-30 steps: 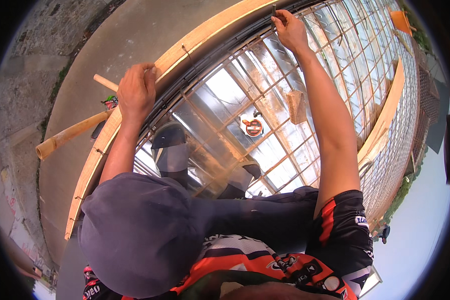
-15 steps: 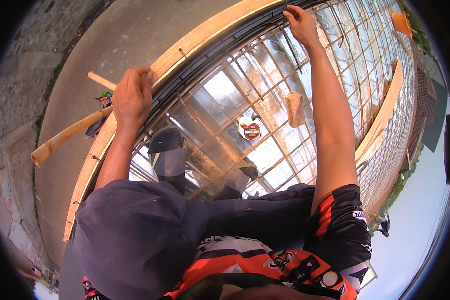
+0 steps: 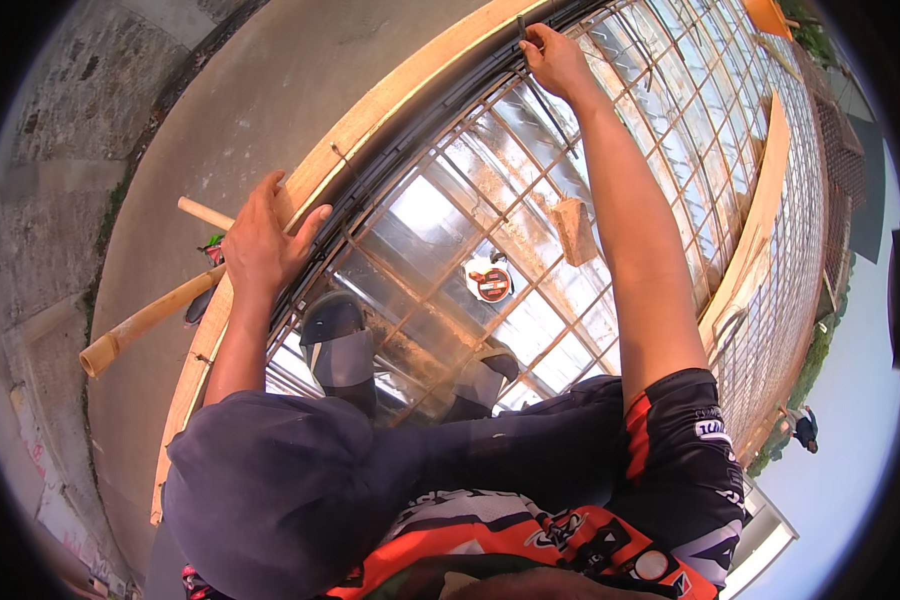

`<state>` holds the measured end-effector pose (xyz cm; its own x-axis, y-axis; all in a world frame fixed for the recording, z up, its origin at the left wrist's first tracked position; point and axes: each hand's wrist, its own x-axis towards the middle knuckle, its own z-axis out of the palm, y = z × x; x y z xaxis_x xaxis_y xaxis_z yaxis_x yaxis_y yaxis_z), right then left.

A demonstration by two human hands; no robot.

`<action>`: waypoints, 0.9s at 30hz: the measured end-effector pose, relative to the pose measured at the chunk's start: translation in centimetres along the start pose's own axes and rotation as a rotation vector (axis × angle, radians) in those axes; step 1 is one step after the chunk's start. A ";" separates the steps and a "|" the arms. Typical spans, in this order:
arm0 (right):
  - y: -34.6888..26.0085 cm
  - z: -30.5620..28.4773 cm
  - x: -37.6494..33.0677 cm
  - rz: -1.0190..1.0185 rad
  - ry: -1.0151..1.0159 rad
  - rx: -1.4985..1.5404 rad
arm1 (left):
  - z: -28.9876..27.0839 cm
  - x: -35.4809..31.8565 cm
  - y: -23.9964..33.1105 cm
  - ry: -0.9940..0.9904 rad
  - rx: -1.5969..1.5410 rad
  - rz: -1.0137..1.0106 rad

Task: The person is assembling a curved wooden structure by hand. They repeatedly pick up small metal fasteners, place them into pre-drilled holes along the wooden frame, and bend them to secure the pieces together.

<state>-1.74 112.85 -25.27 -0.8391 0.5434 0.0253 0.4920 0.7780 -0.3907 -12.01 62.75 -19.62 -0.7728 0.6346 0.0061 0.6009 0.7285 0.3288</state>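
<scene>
Head view, looking down past a dark cap (image 3: pixel 255 490) and bent knees: the person crouches on a rebar grid (image 3: pixel 530 230) laid over shiny plastic sheeting (image 3: pixel 420 205), framed by a wooden form board (image 3: pixel 390 110) that curves along the edge beside a concrete slab (image 3: pixel 220 110). The step in hand looks like tying the mesh at its outer edge, judged from the right hand's (image 3: pixel 555 60) posture. That hand reaches far forward, fingers pinched tight round a thin dark tool or wire (image 3: pixel 521 25) at the bar nearest the board; which of the two it is, I cannot tell. The left hand (image 3: pixel 260 245) lies flat on the form board, fingers spread wide, thumb out toward the mesh, gripping nothing, seemingly bracing the body. Just beside its wrist, a bamboo pole (image 3: pixel 145 320) rests on the slab, with a second thin stick (image 3: pixel 205 212) crossing near it. A small wooden block (image 3: pixel 575 230) and a round red-and-white lid (image 3: pixel 490 283) sit among the bars, well apart from either hand. Two dark shoes (image 3: pixel 335 335) stand on the grid. The next move would probably call for a steady twist at the pinch point while the left hand bears the person's weight on the board.
</scene>
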 end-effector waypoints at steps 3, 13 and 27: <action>-0.1 0.0 -0.3 0.124 0.074 0.020 | 0.2 0.3 0.2 -0.086 0.075 -0.031; -0.8 -0.3 0.7 0.177 0.010 0.000 | 0.1 0.5 0.0 -0.093 0.090 -0.016; 2.9 -0.3 3.6 0.158 -0.187 0.037 | 0.4 1.1 -0.2 -0.139 0.067 -0.017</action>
<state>-3.22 117.14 -26.09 -0.7827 0.5866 -0.2081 0.6144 0.6744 -0.4096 -12.85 63.39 -20.10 -0.7497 0.6486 -0.1313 0.6042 0.7518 0.2641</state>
